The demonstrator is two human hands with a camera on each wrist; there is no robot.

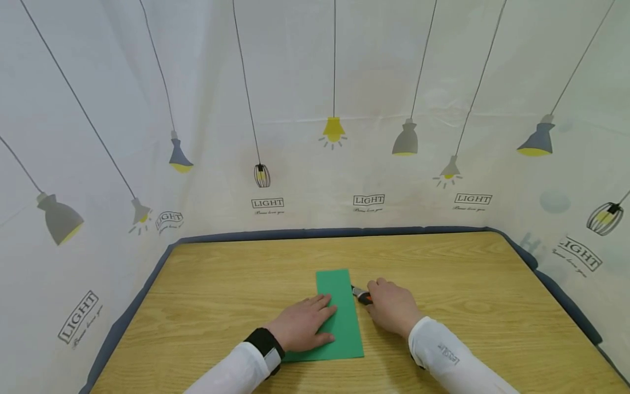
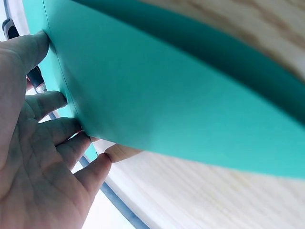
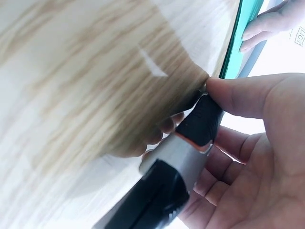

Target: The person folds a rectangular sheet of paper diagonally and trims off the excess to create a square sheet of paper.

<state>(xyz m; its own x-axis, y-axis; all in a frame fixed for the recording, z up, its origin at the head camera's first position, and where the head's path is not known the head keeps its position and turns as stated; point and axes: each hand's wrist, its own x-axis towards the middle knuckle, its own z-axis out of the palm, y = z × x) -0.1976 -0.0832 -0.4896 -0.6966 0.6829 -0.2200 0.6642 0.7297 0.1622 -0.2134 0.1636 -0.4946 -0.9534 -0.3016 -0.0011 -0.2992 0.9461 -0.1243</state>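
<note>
A sheet of green paper (image 1: 344, 328) lies on the wooden table, and in the left wrist view the green paper (image 2: 157, 90) shows a second layer beneath it, with its near edges curving up. My left hand (image 1: 304, 324) rests on the paper with fingers spread, covering part of its left side. To the right of the paper, my right hand (image 1: 394, 306) grips a utility knife (image 1: 362, 296) with a black and grey body and an orange trim. The knife's front end points at the paper's right edge. In the right wrist view, thumb and fingers hold the knife (image 3: 190, 138) near its front.
The wooden table (image 1: 236, 273) spreads around the paper, with dark blue padding (image 1: 305, 234) along its edges. A white curtain (image 1: 295, 82) printed with hanging lamps surrounds the table on the far side, left and right.
</note>
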